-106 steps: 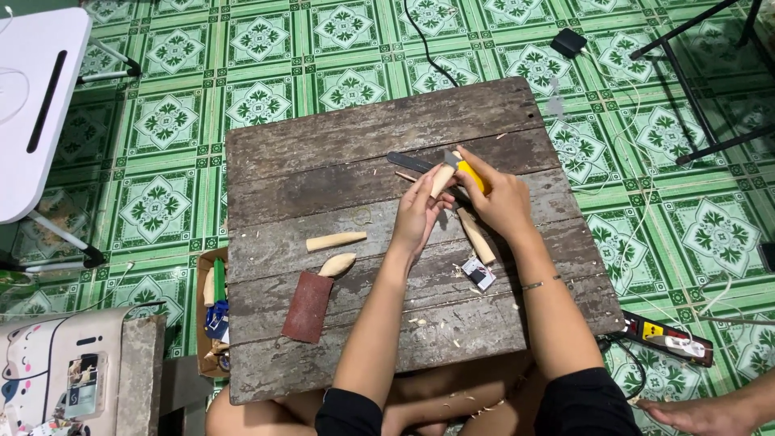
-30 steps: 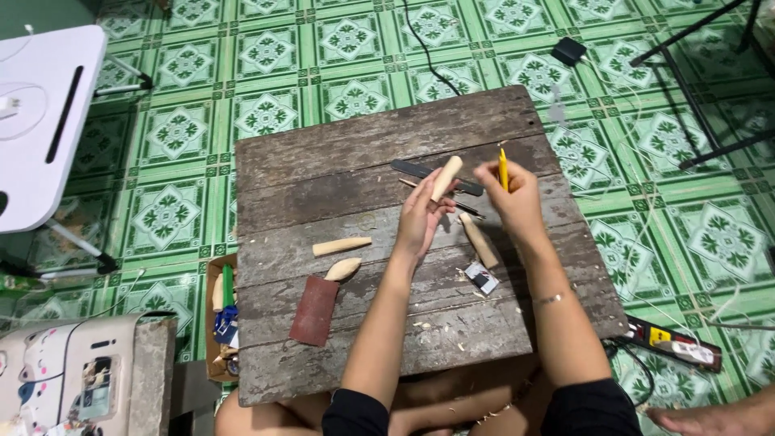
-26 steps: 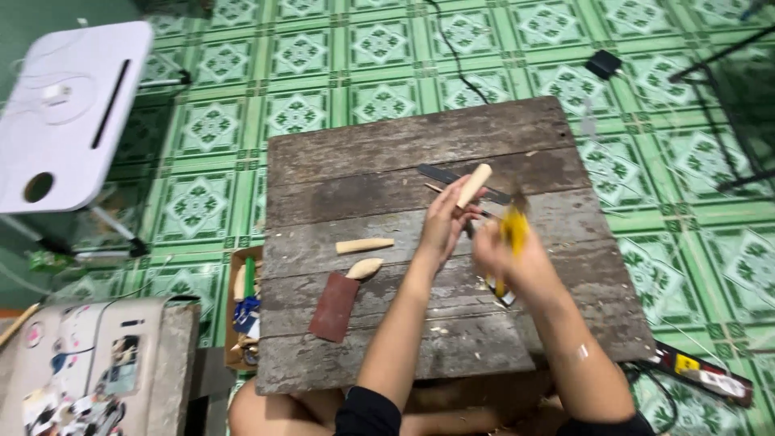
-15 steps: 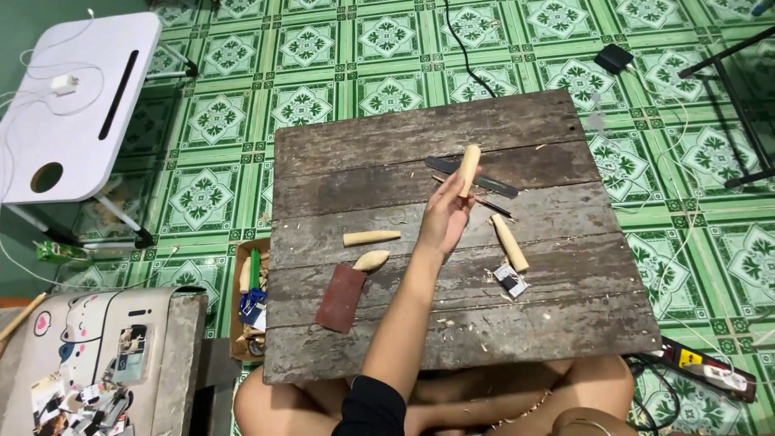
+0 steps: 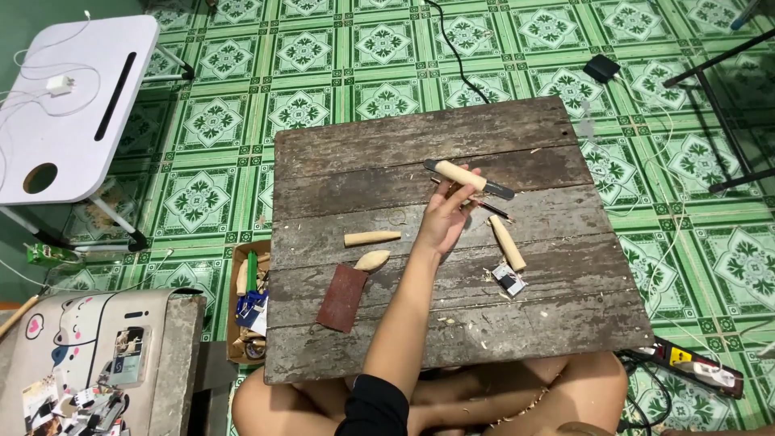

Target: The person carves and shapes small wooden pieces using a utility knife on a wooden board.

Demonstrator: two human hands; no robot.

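Over the old wooden board (image 5: 452, 145), the left hand (image 5: 444, 222) grips a pale wooden stick (image 5: 462, 174) by its fingertips (the right hand is out of sight), and it could slip onto the knife blade (image 5: 492, 190) underneath.

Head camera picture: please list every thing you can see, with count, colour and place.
wooden board: one, grey-brown, centre, over the person's lap
carved wood pieces: three, pale; two left of centre on the board, one at right
sandpaper: one, red-brown, lower left of the board
file: one, dark metal, upper board, under the held piece
pencil: one, dark, beside the file
small table: one, white, upper left
cardboard box: one, brown, left of the board, holding tools
power strip: one, black, floor at lower right
left hand: one, holds a pale wooden stick
right hand: out of view
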